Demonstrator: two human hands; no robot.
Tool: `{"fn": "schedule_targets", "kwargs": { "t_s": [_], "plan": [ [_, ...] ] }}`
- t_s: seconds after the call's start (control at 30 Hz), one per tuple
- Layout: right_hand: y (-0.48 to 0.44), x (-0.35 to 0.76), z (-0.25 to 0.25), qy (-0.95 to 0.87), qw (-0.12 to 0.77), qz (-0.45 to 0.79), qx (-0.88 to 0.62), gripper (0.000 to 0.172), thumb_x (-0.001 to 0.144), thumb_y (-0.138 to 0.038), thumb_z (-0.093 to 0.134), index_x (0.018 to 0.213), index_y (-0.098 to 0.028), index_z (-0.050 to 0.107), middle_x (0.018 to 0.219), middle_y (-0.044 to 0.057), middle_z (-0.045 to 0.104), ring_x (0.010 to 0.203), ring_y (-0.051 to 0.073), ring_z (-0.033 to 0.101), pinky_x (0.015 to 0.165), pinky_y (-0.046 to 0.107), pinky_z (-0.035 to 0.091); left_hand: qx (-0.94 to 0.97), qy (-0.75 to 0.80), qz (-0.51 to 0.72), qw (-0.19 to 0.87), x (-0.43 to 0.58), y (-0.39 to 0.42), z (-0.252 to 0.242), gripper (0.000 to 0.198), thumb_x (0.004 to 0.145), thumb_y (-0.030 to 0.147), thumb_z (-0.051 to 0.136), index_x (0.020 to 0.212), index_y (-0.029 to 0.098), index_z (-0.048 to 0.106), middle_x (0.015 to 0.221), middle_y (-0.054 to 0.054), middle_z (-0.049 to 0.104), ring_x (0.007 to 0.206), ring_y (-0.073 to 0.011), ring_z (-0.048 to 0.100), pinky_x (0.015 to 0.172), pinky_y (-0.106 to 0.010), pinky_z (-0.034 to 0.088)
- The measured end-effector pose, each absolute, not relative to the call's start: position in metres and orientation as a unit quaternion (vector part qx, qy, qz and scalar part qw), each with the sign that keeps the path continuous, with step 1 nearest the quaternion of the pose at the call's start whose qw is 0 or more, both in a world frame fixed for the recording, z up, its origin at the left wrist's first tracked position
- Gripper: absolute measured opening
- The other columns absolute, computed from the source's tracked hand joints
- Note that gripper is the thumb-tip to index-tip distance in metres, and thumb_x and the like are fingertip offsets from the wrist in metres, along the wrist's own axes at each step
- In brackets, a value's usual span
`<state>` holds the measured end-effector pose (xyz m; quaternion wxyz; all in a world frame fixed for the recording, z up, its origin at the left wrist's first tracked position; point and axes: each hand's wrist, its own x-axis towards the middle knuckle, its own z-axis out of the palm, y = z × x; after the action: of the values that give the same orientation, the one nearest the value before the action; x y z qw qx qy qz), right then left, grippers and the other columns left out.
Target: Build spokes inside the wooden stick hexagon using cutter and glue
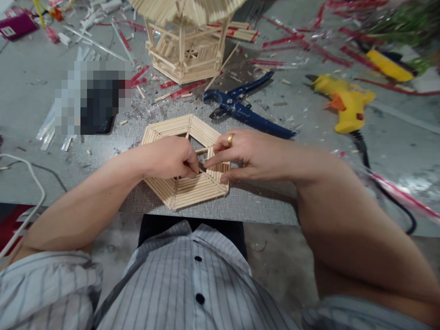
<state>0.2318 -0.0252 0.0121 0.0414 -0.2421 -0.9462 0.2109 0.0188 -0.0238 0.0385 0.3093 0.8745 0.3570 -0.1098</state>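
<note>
A hexagonal frame [199,192] made of thin wooden sticks lies flat on the table near its front edge, with an opening in its middle. Over that opening, my left hand [170,158] is closed, thumb and fingers pinched together; whatever is in the pinch is too small or hidden to name. My right hand [245,153] rests across the frame's right side. Its index finger stretches toward the middle and its thumb lies near the right rim, apart from each other. Between the hands a thin stick [202,150] spans part of the opening.
Behind the frame stand a wooden-stick pavilion model [182,50] and a blue cutter [245,110]. A yellow glue gun [342,101] with a black cord lies at right. A dark phone [99,105], blurred, and glue sticks lie at left. Red plastic scraps [288,41] litter the back.
</note>
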Motion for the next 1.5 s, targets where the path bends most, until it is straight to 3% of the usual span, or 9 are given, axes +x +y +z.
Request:
{"fn": "schedule_targets", "kwargs": {
  "t_s": [0.17,0.43,1.2,1.5],
  "plan": [
    [-0.0254,0.2313,0.0129,-0.952,0.023,0.202,-0.229,0.033,0.088,-0.035,0.059,0.117,-0.025,0.07,0.102,0.009,0.064,0.091,0.022,0.057,0.085,0.039,0.043,0.879,0.353,-0.107,0.301,0.019,-0.0235,0.0377,0.019,0.078,0.019,0.061,0.084,0.024,0.079,0.085,0.003,0.078,0.075,-0.011,0.066,0.068,-0.022,0.038],
    [-0.0257,0.2318,0.0113,-0.952,0.039,0.193,-0.235,0.03,0.085,-0.035,0.063,0.114,-0.028,0.071,0.102,0.006,0.065,0.09,0.02,0.058,0.084,0.036,0.044,0.878,0.35,-0.107,0.308,0.0181,-0.0254,0.0404,0.02,0.079,0.017,0.06,0.088,0.018,0.078,0.087,-0.001,0.078,0.074,-0.0117,0.064,0.069,-0.023,0.039],
    [-0.0263,0.2306,0.0121,-0.946,0.033,0.207,-0.247,0.028,0.086,-0.034,0.06,0.111,-0.028,0.072,0.104,0.006,0.066,0.091,0.021,0.058,0.085,0.038,0.044,0.878,0.351,-0.113,0.305,0.0183,-0.0235,0.0386,0.02,0.078,0.021,0.06,0.085,0.025,0.078,0.088,0.003,0.078,0.078,-0.0118,0.066,0.072,-0.022,0.04],
    [-0.0272,0.2299,0.015,-0.95,0.025,0.204,-0.236,0.033,0.085,-0.031,0.063,0.117,-0.022,0.07,0.103,0.01,0.066,0.091,0.022,0.057,0.084,0.038,0.042,0.875,0.356,-0.109,0.311,0.0181,-0.0241,0.0388,0.019,0.078,0.021,0.061,0.085,0.025,0.078,0.087,0.002,0.078,0.076,-0.0118,0.066,0.073,-0.022,0.039]
  ]
}}
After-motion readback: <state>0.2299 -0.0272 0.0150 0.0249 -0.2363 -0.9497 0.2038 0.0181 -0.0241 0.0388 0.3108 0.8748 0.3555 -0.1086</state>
